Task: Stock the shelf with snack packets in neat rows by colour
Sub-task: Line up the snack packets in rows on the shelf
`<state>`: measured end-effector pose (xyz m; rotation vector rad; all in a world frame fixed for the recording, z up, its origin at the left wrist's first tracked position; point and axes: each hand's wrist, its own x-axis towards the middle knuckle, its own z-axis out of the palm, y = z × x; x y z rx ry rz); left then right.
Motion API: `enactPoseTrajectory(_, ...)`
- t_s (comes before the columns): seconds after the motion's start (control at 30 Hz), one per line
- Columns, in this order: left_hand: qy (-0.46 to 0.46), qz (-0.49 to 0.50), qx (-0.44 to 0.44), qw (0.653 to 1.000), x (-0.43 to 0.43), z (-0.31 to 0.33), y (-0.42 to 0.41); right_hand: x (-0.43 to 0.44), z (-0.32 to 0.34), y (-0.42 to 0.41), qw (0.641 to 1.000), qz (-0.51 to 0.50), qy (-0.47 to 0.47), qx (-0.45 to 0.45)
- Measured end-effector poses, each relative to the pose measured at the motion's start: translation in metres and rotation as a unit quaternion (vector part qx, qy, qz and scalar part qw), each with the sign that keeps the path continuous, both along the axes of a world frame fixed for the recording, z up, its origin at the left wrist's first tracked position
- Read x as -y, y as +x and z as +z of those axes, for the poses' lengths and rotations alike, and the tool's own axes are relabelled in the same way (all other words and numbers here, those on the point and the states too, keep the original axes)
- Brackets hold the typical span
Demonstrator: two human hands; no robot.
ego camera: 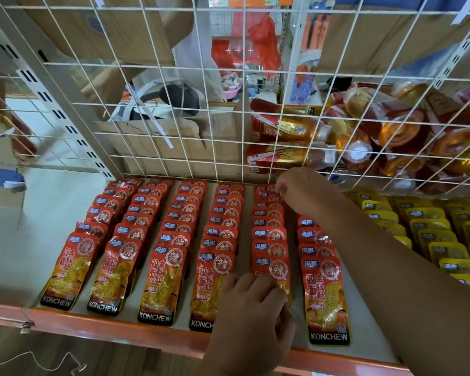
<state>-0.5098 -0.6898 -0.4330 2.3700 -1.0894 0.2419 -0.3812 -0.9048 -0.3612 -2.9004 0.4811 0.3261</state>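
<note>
Several rows of red KONCHEW snack packets (163,270) lie overlapped on the white shelf (25,240), running from the wire back to the orange front edge. Yellow packets (429,226) lie in rows to the right. My right hand (301,191) reaches to the back of the fifth red row, its fingers curled onto the rearmost red packet (266,189). My left hand (253,318) lies over the front packet (272,264) of that same row, fingers bent on its lower half. My right forearm hides the back of the sixth red row.
A white wire grid (190,109) closes the shelf's back. Behind it are cardboard boxes (174,142), orange bottles and cups (377,131), and a person's arm. The orange shelf lip (106,325) runs along the front. Bare white shelf lies left of the red rows.
</note>
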Motion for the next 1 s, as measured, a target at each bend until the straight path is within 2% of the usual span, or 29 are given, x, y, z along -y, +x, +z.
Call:
enactPoseTrajectory(0.17,-0.005,0.0,0.003,1.0,0.001,0.0,0.0,0.002,0.0,0.001,1.0,0.001,0.005,-0.004)
enactPoseTrajectory(0.3,-0.005,0.002,0.002,1.0,0.001,0.0,0.001,0.003,-0.005,-0.001,0.999,0.017,0.012,0.034)
enactPoseTrajectory(0.47,-0.003,0.004,-0.001,1.0,0.0,0.0,0.0,0.002,-0.002,0.009,0.999,0.016,0.028,-0.012)
enactPoseTrajectory(0.73,0.005,0.001,-0.006,1.0,0.0,0.001,0.0,0.005,-0.009,-0.009,0.995,0.055,0.028,0.077)
enactPoseTrajectory(1.0,0.002,0.0,-0.003,1.0,0.0,0.001,0.001,0.002,-0.005,-0.005,0.998,0.054,0.008,0.032)
